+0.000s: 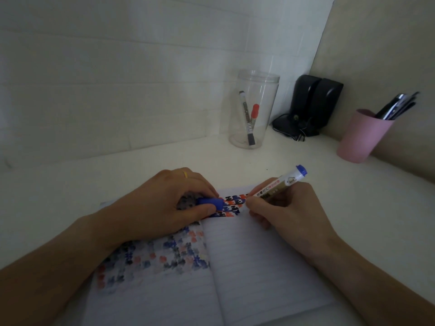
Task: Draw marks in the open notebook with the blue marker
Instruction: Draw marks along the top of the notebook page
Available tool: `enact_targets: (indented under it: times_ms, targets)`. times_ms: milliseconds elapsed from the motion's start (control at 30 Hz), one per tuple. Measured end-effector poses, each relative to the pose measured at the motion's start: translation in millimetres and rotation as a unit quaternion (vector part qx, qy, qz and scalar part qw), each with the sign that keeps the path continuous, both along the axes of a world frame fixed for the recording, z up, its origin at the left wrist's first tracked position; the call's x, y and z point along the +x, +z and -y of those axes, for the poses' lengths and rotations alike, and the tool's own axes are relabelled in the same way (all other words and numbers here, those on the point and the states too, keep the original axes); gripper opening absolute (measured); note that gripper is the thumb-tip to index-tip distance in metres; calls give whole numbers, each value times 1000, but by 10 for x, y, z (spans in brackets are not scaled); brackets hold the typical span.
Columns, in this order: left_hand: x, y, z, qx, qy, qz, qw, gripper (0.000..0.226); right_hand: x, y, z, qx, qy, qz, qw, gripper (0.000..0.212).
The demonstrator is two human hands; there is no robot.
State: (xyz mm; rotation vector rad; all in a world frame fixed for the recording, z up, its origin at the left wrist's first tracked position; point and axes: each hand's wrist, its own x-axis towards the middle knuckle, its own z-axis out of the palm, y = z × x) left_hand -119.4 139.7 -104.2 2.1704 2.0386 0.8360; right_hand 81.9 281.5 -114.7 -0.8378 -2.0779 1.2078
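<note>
An open lined notebook (pixel 254 262) lies on the white desk in front of me. Its left page carries faded blue, red and black marks; fresh marks in the same colours run along the top of the right page. My right hand (pixel 284 208) grips the blue marker (pixel 280 184), tip down on the right page's top rows, its blue end pointing up and right. My left hand (pixel 162 203) rests on the left page and pinches the marker's blue cap (pixel 211 203) between thumb and fingers.
A clear plastic jar (pixel 254 109) with a black and a red marker stands at the back. Black speakers (pixel 313 104) sit in the corner. A pink cup (pixel 362 135) of pens stands at the right by the wall.
</note>
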Motion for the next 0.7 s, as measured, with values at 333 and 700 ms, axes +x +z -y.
enact_targets:
  times_ms: [333,700]
  targets:
    - [8,14,4,-4,3,-4,1000,21,11,20,16,0,9,-9,1000,6]
    - [2,11,4,1,2,1,1000,21,10,41,38,-5,2,-7,1000,10]
